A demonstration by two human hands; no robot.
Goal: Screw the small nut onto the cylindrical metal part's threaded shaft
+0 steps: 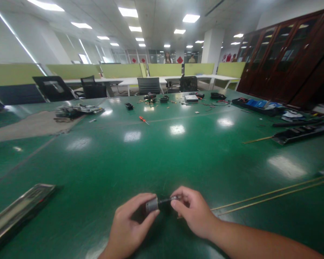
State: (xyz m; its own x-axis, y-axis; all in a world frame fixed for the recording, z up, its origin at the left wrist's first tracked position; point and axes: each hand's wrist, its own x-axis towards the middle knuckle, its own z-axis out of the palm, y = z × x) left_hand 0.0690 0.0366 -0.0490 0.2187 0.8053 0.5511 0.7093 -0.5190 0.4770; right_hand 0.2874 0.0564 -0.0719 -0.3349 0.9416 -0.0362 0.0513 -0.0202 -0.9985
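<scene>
Just above the green table, my left hand [132, 223] has its thumb and fingers closed round a grey metal cylinder [152, 205]. A thinner black shaft-like part [165, 201] runs from the cylinder toward the right. My right hand [193, 210] pinches the far end of that black part between thumb and fingers. The two parts meet in line, lying roughly level; whether they are joined I cannot tell. Two thin brass-coloured rods [259, 197] lie on the table, passing beneath my right hand.
The green table [162, 158] spreads out ahead. A long metal-edged tray-like piece [18, 214] lies at left. An orange screwdriver [143, 119] sits farther off. A black tray with blue items [256, 104] and a dark long housing [302, 133] are at right. Chairs [148, 85] line the far edge.
</scene>
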